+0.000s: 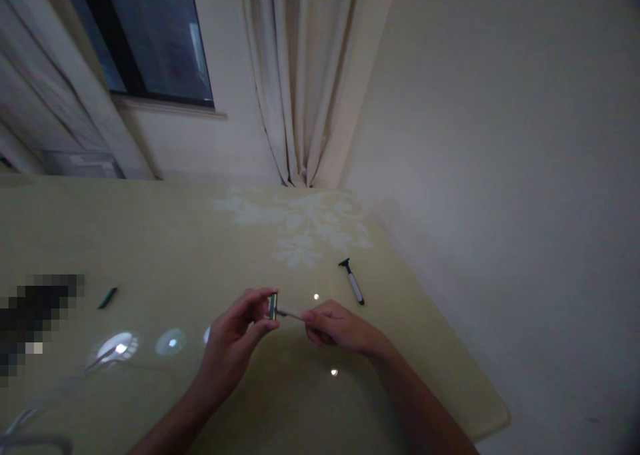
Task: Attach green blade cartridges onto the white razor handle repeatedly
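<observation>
With left hand (pixel 233 342), clamps thumb and fingers on the ends of a green-edged piece (pixel 273 306), perhaps a razor head. With right hand (pixel 333 325), pinches a pale handle (pixel 291 313) just right of it, seemingly touching. Beyond, shows a razor (pixel 354 285) far right and a green strip (pixel 107 298) left on the table (pixel 190 242)

Showing no readable text, label or brand anywhere in view. Displaying no legible number or sign either.
</observation>
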A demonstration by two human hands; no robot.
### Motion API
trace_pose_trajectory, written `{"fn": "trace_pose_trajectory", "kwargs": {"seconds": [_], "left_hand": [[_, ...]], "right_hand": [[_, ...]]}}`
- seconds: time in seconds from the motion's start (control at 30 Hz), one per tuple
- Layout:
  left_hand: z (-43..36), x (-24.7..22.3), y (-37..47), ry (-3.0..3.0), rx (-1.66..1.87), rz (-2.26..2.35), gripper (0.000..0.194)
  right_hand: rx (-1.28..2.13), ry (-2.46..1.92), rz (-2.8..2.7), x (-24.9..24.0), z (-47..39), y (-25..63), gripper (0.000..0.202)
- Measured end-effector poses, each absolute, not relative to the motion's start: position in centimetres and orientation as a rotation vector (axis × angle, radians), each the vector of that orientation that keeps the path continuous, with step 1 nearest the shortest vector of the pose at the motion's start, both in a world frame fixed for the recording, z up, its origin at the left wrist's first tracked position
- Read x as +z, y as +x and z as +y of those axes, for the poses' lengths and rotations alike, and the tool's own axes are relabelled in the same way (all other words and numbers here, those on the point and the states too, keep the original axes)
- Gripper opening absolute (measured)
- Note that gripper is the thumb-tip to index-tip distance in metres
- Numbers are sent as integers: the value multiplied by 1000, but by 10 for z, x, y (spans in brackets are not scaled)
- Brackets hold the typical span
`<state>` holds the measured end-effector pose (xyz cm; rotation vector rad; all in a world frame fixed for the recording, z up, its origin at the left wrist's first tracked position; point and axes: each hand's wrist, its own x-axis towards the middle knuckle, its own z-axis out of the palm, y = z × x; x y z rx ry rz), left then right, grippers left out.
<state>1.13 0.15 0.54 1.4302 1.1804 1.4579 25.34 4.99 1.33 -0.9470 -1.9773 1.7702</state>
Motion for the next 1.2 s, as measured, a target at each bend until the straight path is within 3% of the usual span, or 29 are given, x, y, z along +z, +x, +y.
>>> {"fn": "trace_pose_trajectory", "kwargs": {"seconds": [0.2, 0.4, 0.7, 1.2], "left_hand": [[2, 10, 9, 1464, 1486, 1183, 30], [5, 10, 6, 1543, 1460, 1240, 30], [6, 0, 7, 1571, 1413, 1188, 32], [7, -2, 8, 1521, 1407, 1147, 30]], "right_hand": [[1642, -1008, -2096, 10, 54, 255, 72], [1708, -1006, -1754, 6, 52, 254, 72], [1474, -1028, -1990, 15, 46, 249, 73], [1369, -1024, -2052, 8, 52, 249, 70]]}}
